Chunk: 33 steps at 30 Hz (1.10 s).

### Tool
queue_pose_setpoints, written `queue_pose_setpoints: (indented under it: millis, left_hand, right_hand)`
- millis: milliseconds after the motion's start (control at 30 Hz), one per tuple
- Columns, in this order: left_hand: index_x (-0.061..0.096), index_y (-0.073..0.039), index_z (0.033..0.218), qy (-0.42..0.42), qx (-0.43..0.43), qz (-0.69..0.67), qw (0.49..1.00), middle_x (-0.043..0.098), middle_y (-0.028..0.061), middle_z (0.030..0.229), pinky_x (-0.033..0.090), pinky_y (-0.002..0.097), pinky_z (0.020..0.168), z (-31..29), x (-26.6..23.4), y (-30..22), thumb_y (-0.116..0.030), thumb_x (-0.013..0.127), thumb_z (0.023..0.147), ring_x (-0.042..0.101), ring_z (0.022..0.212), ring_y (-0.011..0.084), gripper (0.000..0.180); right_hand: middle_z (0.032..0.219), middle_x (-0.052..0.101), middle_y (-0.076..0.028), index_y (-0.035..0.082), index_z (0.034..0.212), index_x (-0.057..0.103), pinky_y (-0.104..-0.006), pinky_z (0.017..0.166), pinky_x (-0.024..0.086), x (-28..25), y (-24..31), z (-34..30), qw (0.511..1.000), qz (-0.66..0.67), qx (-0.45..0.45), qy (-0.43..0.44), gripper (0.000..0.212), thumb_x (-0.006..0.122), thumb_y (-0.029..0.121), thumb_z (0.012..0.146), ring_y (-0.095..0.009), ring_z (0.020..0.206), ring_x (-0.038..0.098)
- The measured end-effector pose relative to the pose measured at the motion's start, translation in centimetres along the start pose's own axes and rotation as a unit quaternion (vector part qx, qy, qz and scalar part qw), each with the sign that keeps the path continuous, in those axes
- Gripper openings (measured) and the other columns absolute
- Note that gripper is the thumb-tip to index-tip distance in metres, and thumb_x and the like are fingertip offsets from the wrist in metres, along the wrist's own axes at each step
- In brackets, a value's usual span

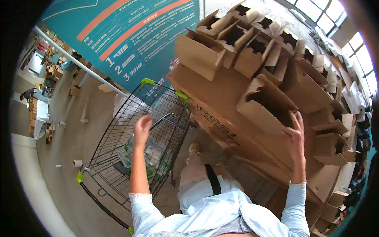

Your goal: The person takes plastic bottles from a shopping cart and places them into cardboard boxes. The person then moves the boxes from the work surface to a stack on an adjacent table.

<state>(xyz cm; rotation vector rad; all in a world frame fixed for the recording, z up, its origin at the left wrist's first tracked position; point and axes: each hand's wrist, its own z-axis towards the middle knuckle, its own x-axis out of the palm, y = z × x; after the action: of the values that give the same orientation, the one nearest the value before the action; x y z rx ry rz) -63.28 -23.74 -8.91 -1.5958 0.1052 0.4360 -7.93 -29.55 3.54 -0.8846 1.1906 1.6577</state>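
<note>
My right hand (295, 132) grips the near right edge of an open brown cardboard box (262, 108), fingers at its rim and thumb near its outer side. The box rests on a large cardboard carton (225, 89) and its flaps stand up. My left hand (142, 125) is raised above a black wire shopping cart (114, 136) with green corner pieces. Its fingers are curled; whether anything is inside them is hidden. Clear plastic packs (154, 152) lie in the cart, partly behind my left forearm.
Several open cardboard boxes (252, 53) crowd the far side of the big carton, with more stacked along the right. A teal banner (130, 43) stands behind the cart beside a pale pole (83, 63). Far left, a person (35, 94) bends near boxes. Small white rolls (77, 162) lie on the floor.
</note>
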Motion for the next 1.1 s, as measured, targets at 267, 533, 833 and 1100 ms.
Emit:
queue_pose_setpoints:
  millis: [267, 533, 833, 1100]
  left_hand:
    - [0.063, -0.002, 0.118, 0.048, -0.429, 0.516, 0.740, 0.062, 0.0158, 0.118, 0.052, 0.0445, 0.086, -7.7, -9.4, 30.6, -0.030, 0.072, 0.081, 0.063, 0.102, 0.0354, 0.047]
    - [0.049, -0.013, 0.138, 0.301, -0.240, 0.730, 0.565, 0.042, 0.0220, 0.145, 0.034, 0.0543, 0.104, -12.1, -8.0, 33.5, -0.041, 0.060, 0.090, 0.039, 0.135, 0.0343, 0.057]
    - [0.009, -0.011, 0.155, 0.090, -0.414, 0.711, 0.561, 0.033, 0.0395, 0.142, 0.044, 0.0499, 0.096, -7.4, -4.2, 31.3, -0.035, 0.064, 0.092, 0.042, 0.129, 0.0476, 0.088]
    - [0.000, -0.015, 0.156, 0.103, -0.481, 0.692, 0.528, 0.034, 0.0275, 0.143, 0.055, 0.0389, 0.071, -8.5, -5.9, 33.7, -0.043, 0.078, 0.078, 0.057, 0.106, 0.0282, 0.113]
  right_hand:
    - [0.132, 0.056, -0.021, -0.004, 0.097, 0.069, -0.0391, 0.093, 0.049, 0.6, 1.4, -0.5, 0.978, -0.060, 0.170, 0.105, 0.023, 0.059, -0.007, 0.076, -0.040, 0.113, 0.058]
    - [0.122, 0.061, -0.025, -0.005, 0.096, 0.066, -0.0418, 0.089, 0.050, 1.0, -1.0, -2.5, 0.966, -0.142, 0.182, 0.115, 0.022, 0.059, -0.004, 0.075, -0.042, 0.109, 0.059]
    - [0.100, 0.064, -0.022, -0.003, 0.098, 0.065, -0.0443, 0.080, 0.049, 1.6, 1.0, -2.6, 0.965, -0.166, 0.174, 0.105, 0.020, 0.058, -0.003, 0.078, -0.042, 0.092, 0.060]
    - [0.105, 0.065, -0.023, -0.003, 0.102, 0.066, -0.0458, 0.081, 0.050, 1.1, 3.6, -1.4, 0.975, -0.119, 0.147, 0.118, 0.041, 0.055, -0.008, 0.063, -0.044, 0.097, 0.059]
